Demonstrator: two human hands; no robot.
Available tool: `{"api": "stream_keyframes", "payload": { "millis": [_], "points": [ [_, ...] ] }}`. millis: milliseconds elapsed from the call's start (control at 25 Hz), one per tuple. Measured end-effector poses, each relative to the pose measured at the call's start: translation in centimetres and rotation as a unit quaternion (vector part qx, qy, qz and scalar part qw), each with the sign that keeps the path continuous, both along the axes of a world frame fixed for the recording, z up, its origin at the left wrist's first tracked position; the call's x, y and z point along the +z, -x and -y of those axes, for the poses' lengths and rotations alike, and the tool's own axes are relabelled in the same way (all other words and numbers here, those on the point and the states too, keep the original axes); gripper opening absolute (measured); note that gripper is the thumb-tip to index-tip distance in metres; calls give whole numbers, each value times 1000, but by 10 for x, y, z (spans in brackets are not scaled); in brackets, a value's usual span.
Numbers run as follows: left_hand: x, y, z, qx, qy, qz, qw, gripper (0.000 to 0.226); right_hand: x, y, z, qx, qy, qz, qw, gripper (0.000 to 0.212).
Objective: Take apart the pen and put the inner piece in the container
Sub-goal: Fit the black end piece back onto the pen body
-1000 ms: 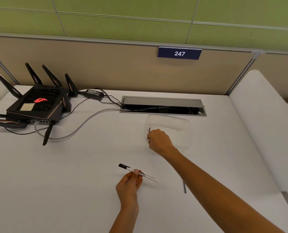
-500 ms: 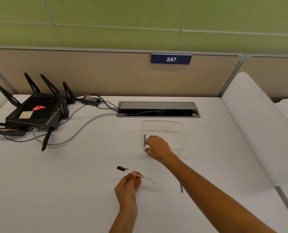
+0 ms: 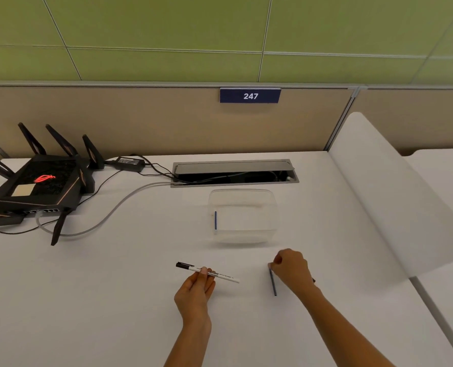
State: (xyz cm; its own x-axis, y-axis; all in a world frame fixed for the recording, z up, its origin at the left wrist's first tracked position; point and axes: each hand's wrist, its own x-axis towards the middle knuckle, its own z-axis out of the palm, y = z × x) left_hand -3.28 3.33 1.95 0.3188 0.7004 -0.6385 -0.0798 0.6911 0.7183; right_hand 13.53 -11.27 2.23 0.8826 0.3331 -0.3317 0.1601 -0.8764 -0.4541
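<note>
My left hand (image 3: 195, 290) holds a white pen (image 3: 221, 276) with a black cap, pinched near its middle and lying almost level above the table. A clear plastic container (image 3: 269, 207) stands beyond my hands, and a thin blue inner piece (image 3: 215, 220) lies along its left wall. My right hand (image 3: 293, 270) is curled to the right of the pen, fingertips closed on the upper end of a second thin dark-blue inner piece (image 3: 273, 284), which rests on the table. A small dark bit (image 3: 313, 281) shows beside my right wrist.
A black router (image 3: 34, 186) with upright antennas sits at the far left, with its power brick (image 3: 128, 162) and cables trailing into an open cable hatch (image 3: 233, 172) behind the container. A white divider (image 3: 394, 197) slopes along the right side.
My right hand left the container, where the blue piece now lies, and came back to the near right onto the second blue piece. My left hand has barely moved.
</note>
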Motion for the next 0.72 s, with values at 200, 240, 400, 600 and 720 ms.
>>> {"api": "stream_keyframes", "payload": {
  "millis": [200, 240, 400, 600, 720],
  "points": [
    [3, 3, 4, 2, 8, 7, 1000, 18, -26, 25, 8, -13, 60, -11, 998, 22],
    [4, 4, 4, 4, 10, 8, 1000, 18, -28, 28, 7, -9, 72, 5, 997, 20],
    [8, 6, 9, 7, 18, 2, 1000, 17, -33, 34, 4, -19, 75, 19, 997, 13],
    [11, 5, 13, 13, 42, 11, 999, 15, -24, 37, 10, -30, -24, -13, 999, 10],
    [14, 4, 13, 22, 62, 21, 998, 12, -8, 46, 14, 6, -143, -24, 989, 3]
  ]
}}
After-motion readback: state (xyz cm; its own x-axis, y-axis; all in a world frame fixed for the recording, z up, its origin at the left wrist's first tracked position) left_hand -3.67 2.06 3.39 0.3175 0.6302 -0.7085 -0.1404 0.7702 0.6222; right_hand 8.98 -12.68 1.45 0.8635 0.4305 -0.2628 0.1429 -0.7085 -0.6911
